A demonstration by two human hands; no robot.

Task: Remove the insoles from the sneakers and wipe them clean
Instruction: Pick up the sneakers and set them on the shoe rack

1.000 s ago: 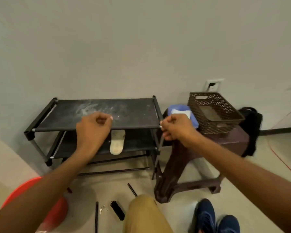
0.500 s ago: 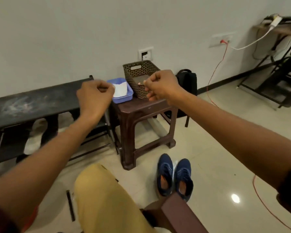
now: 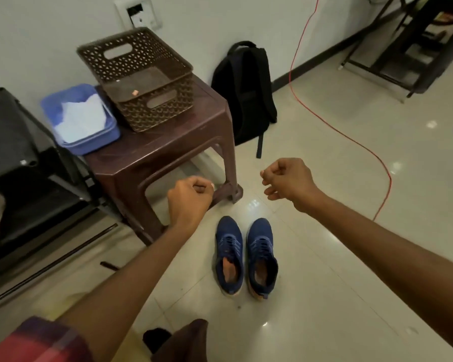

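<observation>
Task barely begun | left hand (image 3: 190, 197) and right hand (image 3: 288, 180) curled, empty, above sneakers (image 3: 246, 254) | insoles (image 3: 229, 270) apparently inside, unwiped | tissues (image 3: 81, 118) untouched

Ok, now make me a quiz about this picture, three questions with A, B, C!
1. Where is the brown basket? A on the stool; B on the floor; C on the rack.
2. What colour are the sneakers? A red; B blue; C white.
3. What are the left hand and right hand doing? A holding a sneaker; B curled, holding nothing; C lying flat on the floor.
Answers: 1 A, the basket sits on the stool's top. 2 B, both sneakers are dark blue. 3 B, both hands are curled in the air with nothing in them.
</observation>
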